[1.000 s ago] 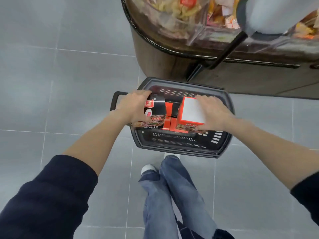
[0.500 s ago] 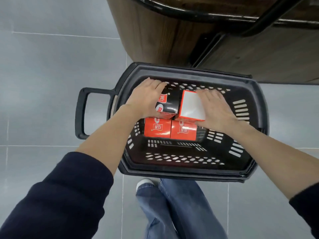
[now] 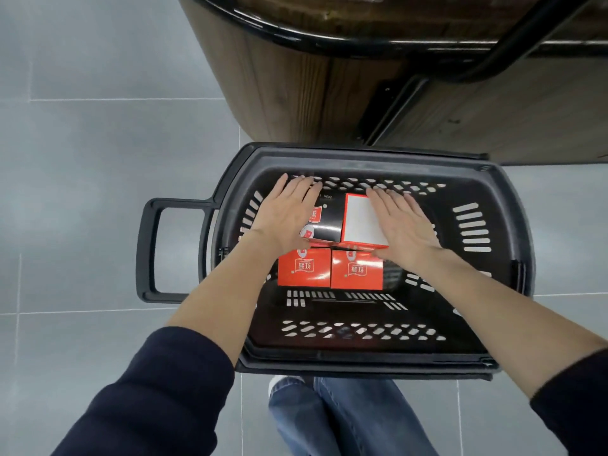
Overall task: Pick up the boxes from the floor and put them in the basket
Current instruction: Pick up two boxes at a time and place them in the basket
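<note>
1. Four boxes sit together in the black basket (image 3: pixel 513 225), left of its middle. Two orange boxes (image 3: pixel 304 268) lie side by side and touching on the near side. A black box (image 3: pixel 324 222) and a white-topped box (image 3: pixel 363 222) lie side by side just beyond them.
2. Whether the far pair lies on the orange pair or only against it cannot be told.
3. The left hand (image 3: pixel 289 212) lies flat on the black box, its fingers (image 3: pixel 306 187) straight and released, reaching toward the far slotted wall.
4. The right hand (image 3: pixel 399 222) rests flat on the right edge of the white-topped box, fingers straight, gripping nothing.
5. The basket stands on the grey tiled floor (image 3: pixel 98 159), with its handle (image 3: pixel 148 248) sticking out to the left.
6. Just beyond the basket stands a wooden cabinet (image 3: pixel 296 93) with a black rail along its top.
7. Dark sleeves (image 3: pixel 158 396) cover both upper forearms, and blue jeans (image 3: pixel 345 419) show below the basket's near rim.
</note>
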